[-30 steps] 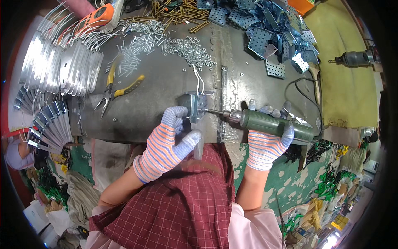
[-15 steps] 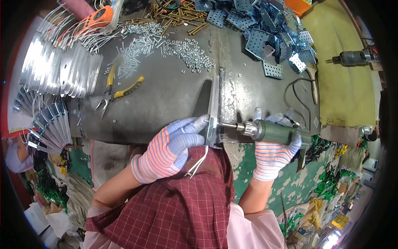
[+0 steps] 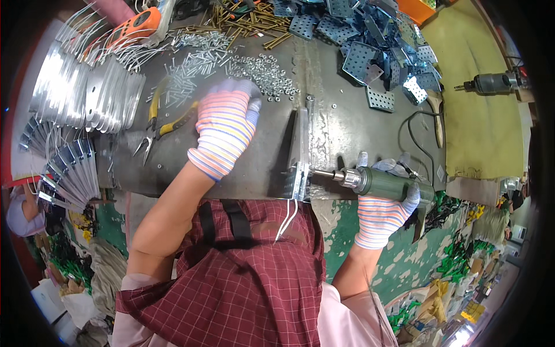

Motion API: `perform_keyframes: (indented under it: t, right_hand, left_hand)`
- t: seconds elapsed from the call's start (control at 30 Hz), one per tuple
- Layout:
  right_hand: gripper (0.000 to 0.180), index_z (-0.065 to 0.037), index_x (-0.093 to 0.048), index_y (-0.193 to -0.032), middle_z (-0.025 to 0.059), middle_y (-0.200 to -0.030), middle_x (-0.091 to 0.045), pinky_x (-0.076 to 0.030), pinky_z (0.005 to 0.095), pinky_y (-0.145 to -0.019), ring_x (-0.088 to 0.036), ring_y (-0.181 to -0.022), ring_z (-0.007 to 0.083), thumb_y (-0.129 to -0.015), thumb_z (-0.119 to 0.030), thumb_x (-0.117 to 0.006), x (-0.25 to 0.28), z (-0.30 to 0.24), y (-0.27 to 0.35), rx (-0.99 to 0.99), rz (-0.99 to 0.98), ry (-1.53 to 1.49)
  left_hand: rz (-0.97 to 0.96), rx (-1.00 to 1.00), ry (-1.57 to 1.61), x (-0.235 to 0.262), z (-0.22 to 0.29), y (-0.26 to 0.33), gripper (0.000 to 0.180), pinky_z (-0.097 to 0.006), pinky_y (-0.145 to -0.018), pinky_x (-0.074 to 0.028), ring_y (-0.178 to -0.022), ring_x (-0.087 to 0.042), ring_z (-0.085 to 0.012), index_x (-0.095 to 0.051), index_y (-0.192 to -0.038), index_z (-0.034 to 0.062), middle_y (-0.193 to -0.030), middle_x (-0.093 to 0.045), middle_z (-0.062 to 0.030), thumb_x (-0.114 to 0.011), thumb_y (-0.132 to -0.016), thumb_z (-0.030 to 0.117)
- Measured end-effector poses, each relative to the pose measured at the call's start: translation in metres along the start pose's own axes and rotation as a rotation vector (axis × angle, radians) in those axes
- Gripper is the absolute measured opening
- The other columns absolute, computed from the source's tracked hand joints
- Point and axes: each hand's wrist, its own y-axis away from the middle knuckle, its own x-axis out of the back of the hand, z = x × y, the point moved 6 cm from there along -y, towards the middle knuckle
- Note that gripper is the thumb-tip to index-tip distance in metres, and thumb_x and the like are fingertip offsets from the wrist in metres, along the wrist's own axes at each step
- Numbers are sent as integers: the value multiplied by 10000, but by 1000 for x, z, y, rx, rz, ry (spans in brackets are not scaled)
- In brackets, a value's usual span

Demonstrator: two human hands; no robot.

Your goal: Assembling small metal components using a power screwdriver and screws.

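Note:
My left hand [image 3: 225, 124], in a striped glove, reaches over the loose screws [image 3: 196, 61] and the nuts [image 3: 272, 78]. Its thumb stands apart from the fingers, whose tips are slightly blurred; nothing shows in it. My right hand [image 3: 384, 211], gloved alike, is wrapped round a green electric screwdriver [image 3: 384, 184] with a silver chuck. The tool's bit points left at a flat metal strip [image 3: 299, 139] with a perforated bracket [image 3: 296, 179] at its near end, by the table's front edge. Two white wires [image 3: 287, 220] hang from this end. Whether the bit touches the bracket I cannot tell.
Yellow-handled pliers [image 3: 155, 124] lie left of my left hand. Wired metal strips [image 3: 87, 95] are stacked at the left. Perforated blue-grey brackets [image 3: 376, 52] are heaped at the back right, brass-coloured rods [image 3: 260, 23] at the back. Another drill [image 3: 491, 82] lies far right.
My left hand has let go of the metal strip and moved forward and left to the screws and nuts. The strip has tilted slightly. The right hand still holds the screwdriver, nearly unmoved.

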Motion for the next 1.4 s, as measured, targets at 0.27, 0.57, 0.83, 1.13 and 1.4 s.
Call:
perform_keyframes:
  t: [0.27, 0.57, 0.83, 1.13, 1.4]
  right_hand:
    - [553, -100, -527, -1263, 48, -950, -640, -138, 589, -1140, -601, -971, 235, -765, -259, -708, 0, 1, -2, 9, 36, 66]
    - [385, -68, -626, -1075, 52, -941, -641, -157, 578, -1137, -594, -973, 235, -754, -260, -720, 2, 6, -5, -34, 28, 39]
    - [419, -68, -579, -1107, 50, -957, -595, -158, 565, -1143, -565, -963, 222, -754, -240, -726, 4, 5, -5, -16, 33, 50]
    - [306, -88, -612, -967, 27, -901, -588, -160, 563, -1144, -571, -910, 200, -709, -185, -745, -3, 9, -4, 2, 81, 24]
    - [286, -84, -591, -925, 27, -882, -590, -147, 545, -1157, -571, -926, 201, -705, -183, -746, -3, 6, -3, -17, 34, 6]
  left_hand:
    - [-166, 212, 689, 5, 1, 23, 173, -357, -688, -502, -778, -613, -230, -609, -1002, 57, -882, -617, -119, -632, -851, 137]
    - [-808, 645, 2143, -33, 39, 86, 174, -249, -630, -475, -704, -580, -122, -607, -1063, 32, -855, -625, -49, -595, -893, 63]
    - [-848, 689, 2135, -35, 41, 84, 203, -267, -607, -503, -729, -630, -136, -633, -1058, 68, -871, -667, -59, -650, -860, 106]
    - [-843, 723, 2117, -34, 41, 85, 203, -269, -601, -503, -717, -635, -144, -630, -1060, 64, -886, -664, -68, -645, -860, 98]
    - [-557, 657, 1515, -13, 45, 88, 118, -270, -664, -500, -715, -587, -118, -601, -1008, 39, -850, -626, -43, -594, -908, 100]
